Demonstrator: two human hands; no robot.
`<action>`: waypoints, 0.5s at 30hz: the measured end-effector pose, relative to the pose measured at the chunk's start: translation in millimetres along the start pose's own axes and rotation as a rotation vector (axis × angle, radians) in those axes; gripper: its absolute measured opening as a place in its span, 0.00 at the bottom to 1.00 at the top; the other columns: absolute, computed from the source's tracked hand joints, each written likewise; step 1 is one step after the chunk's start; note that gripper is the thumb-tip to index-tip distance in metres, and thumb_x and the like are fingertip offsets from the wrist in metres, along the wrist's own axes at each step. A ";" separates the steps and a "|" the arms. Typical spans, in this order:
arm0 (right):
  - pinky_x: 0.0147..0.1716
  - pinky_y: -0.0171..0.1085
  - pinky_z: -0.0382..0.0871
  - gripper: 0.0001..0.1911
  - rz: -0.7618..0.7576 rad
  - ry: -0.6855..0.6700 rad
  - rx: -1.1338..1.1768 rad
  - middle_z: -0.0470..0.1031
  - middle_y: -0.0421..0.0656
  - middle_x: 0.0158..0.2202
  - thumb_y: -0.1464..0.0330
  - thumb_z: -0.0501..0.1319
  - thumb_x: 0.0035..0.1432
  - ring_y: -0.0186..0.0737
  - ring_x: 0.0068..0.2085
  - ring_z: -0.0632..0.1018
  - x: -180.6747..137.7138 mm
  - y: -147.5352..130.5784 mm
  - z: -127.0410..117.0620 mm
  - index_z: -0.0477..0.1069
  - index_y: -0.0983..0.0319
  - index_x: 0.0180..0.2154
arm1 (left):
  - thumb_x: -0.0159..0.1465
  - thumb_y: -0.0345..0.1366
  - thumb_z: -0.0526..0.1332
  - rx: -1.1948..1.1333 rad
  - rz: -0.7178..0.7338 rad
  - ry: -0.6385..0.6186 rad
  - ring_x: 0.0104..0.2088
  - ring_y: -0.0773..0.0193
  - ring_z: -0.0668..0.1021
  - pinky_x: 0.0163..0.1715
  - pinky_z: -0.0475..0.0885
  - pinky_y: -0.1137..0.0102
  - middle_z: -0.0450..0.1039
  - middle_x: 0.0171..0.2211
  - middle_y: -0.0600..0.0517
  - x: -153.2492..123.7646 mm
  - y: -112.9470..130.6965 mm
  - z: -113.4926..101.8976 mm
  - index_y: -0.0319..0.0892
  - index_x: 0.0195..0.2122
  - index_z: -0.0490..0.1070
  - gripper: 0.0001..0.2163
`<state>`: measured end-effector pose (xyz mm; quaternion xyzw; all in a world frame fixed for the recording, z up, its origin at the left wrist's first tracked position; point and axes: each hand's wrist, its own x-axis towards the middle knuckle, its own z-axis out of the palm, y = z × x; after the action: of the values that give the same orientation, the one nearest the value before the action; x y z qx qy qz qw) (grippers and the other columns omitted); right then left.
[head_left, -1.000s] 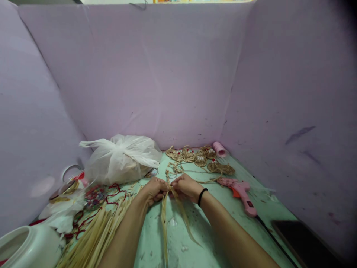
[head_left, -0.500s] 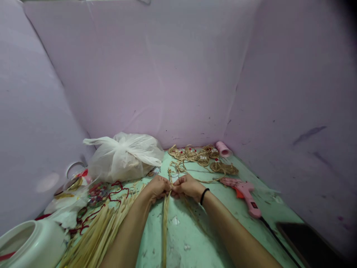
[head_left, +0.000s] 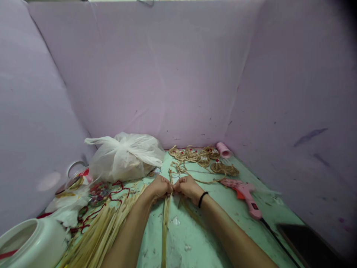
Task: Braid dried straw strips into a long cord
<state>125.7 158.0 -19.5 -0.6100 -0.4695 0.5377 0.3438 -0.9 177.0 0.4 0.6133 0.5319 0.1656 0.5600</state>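
My left hand (head_left: pixel 161 187) is closed on a flat straw-coloured fibre strip (head_left: pixel 165 234), which hangs from the fingers toward the front edge. Right beside it, thumbs nearly touching, my right hand (head_left: pixel 187 187) pinches another strand (head_left: pixel 192 214) that trails down under the wrist. From between the hands a short braided cord (head_left: pixel 170 175) runs away toward the back. A black band (head_left: pixel 203 200) circles my right wrist. The fingertips hide where the strands meet.
Loose fibre strips (head_left: pixel 97 234) and red yarn (head_left: pixel 118 190) lie left, near a white jar (head_left: pixel 36 238) and a tied plastic bag (head_left: pixel 125 158). Beaded braided pieces (head_left: pixel 203 158) and a pink thread spool (head_left: pixel 223 150) sit at the back. A pink glue gun (head_left: pixel 247 195) and dark flat object (head_left: pixel 306 242) lie right.
Both hands have turned inward into tighter fists, still meeting at the same spot on the fibre strands. The view has shifted slightly.
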 end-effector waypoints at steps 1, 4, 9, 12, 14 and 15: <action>0.12 0.27 0.46 0.06 0.000 0.011 0.010 0.63 0.35 0.11 0.77 0.55 0.38 0.24 0.13 0.58 0.7 1.5 0.7 0.64 0.66 0.14 | 0.39 0.26 0.52 0.007 0.003 -0.025 0.09 0.76 0.54 0.12 0.46 0.76 0.55 0.08 0.57 -0.3 -0.3 -1.3 0.37 0.12 0.62 0.03; 0.13 0.27 0.46 0.05 0.017 -0.002 0.068 0.65 0.36 0.12 0.77 0.55 0.38 0.25 0.13 0.58 1.3 3.9 3.0 0.64 0.66 0.15 | 0.41 0.27 0.53 0.092 -0.007 -0.059 0.10 0.75 0.55 0.13 0.47 0.75 0.57 0.08 0.57 -1.1 -2.3 -7.6 0.36 0.13 0.64 0.04; 0.11 0.27 0.42 0.05 0.073 -0.006 0.170 0.66 0.37 0.12 0.78 0.54 0.36 0.23 0.12 0.56 -2.9 0.3 2.4 0.63 0.66 0.15 | 0.45 0.29 0.55 0.325 -0.037 0.026 0.11 0.74 0.54 0.13 0.47 0.74 0.55 0.07 0.56 -8.5 3.5 -11.9 0.36 0.12 0.65 0.06; 0.10 0.27 0.40 0.04 0.095 -0.024 0.215 0.63 0.35 0.11 0.78 0.53 0.35 0.23 0.11 0.53 -3.8 -0.4 1.3 0.62 0.65 0.15 | 0.46 0.30 0.55 0.463 -0.013 0.037 0.12 0.72 0.59 0.14 0.51 0.75 0.60 0.09 0.54 -14.8 11.6 -1.6 0.36 0.14 0.68 0.07; 0.10 0.26 0.39 0.05 0.101 -0.010 0.230 0.59 0.33 0.09 0.79 0.52 0.34 0.23 0.11 0.52 -3.1 0.8 1.0 0.62 0.65 0.15 | 0.46 0.30 0.55 0.587 -0.035 0.071 0.15 0.69 0.65 0.16 0.55 0.75 0.64 0.12 0.51 -17.9 15.6 10.2 0.36 0.16 0.70 0.06; 0.10 0.26 0.39 0.05 0.100 0.000 0.234 0.56 0.33 0.08 0.79 0.52 0.33 0.23 0.11 0.52 -2.5 1.6 0.9 0.62 0.65 0.16 | 0.46 0.31 0.56 0.652 -0.043 0.109 0.17 0.67 0.68 0.17 0.56 0.74 0.67 0.15 0.49 -19.1 16.9 16.6 0.36 0.18 0.71 0.06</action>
<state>125.2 155.0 -20.3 -0.5884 -0.3727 0.6051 0.3856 13.0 155.8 17.2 0.7393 0.5988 0.0073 0.3081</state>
